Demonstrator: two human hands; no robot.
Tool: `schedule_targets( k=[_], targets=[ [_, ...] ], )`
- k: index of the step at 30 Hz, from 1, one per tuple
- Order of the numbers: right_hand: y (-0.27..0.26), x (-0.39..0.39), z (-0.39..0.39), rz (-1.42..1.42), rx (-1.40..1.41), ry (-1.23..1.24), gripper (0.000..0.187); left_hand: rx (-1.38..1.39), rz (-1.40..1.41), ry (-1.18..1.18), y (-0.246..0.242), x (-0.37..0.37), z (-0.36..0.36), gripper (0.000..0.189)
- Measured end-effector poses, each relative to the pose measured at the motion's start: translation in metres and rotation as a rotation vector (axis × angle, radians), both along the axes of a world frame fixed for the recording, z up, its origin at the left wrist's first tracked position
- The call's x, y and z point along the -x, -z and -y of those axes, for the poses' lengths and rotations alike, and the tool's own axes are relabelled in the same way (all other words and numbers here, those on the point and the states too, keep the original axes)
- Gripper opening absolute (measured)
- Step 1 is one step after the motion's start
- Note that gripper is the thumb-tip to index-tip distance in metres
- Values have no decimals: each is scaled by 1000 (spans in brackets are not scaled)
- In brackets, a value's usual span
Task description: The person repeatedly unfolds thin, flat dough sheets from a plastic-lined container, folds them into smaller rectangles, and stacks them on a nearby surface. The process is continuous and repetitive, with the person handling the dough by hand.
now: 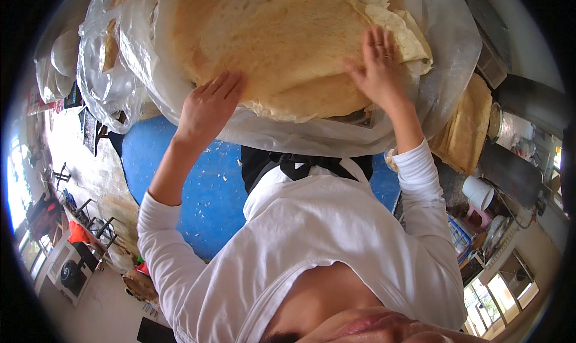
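Observation:
A stack of large, thin, round flatbreads [288, 46] lies before me on clear plastic sheeting [279, 133]. My left hand [213, 100] is palm down at the near left edge of the stack, fingers stretched out, the tips blurred. Farther right, my right hand [380, 66] is spread over the bread, thumb out to the side and also blurred. Neither hand appears to grip anything; whether each presses on the bread or hovers just above it, I cannot tell. Beside the right fingers, the top sheet's pale edge [407, 39] is folded and crumpled.
Bunched clear plastic [105, 68] hangs at the left. At the right, more folded flatbread [468, 122] lies below a dark surface. A blue floor mat [207, 190] with scattered crumbs is beneath me. A white bucket [478, 192] and a pink stool [478, 216] stand at the right.

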State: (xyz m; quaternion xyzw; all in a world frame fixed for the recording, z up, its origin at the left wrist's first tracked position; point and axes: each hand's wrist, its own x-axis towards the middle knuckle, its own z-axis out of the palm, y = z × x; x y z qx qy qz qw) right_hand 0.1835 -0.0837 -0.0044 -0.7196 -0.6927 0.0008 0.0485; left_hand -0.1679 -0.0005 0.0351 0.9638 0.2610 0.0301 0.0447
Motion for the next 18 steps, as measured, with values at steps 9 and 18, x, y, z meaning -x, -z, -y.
schedule_targets(
  k=[9, 18],
  targets=[
    [17, 156, 24, -404, -107, -458, 56, 1161, -46, -159, -12, -98, -132, 55],
    [3, 101, 26, -2820, -43, 607, 44, -640, -41, -338, 23, -122, -107, 65]
  ],
)
